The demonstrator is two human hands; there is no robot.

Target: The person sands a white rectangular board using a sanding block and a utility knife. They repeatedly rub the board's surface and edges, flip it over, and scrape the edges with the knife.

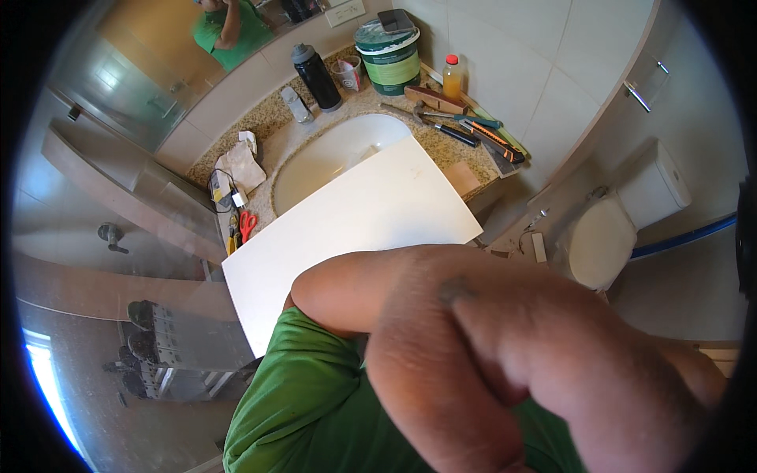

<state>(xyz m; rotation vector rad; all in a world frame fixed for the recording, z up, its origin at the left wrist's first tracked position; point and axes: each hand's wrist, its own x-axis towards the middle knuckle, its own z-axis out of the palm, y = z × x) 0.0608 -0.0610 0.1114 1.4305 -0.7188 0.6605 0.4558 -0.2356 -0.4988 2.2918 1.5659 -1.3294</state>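
Observation:
My bare arms are raised close in front of the view and cross its lower right, with bent elbows. A green sleeve covers the upper part of one arm. Neither of my hands shows directly, so what they hold is hidden. Just beyond the arms, a flat white board lies slantwise over the front of the oval sink. One arm hides part of the board's near edge. In the mirror, a green-shirted figure has an arm lifted toward the head.
On the granite counter stand a black bottle, a green bucket and an orange bottle. A hammer and utility knife lie right; red scissors lie left. A toilet stands at right, glass at left.

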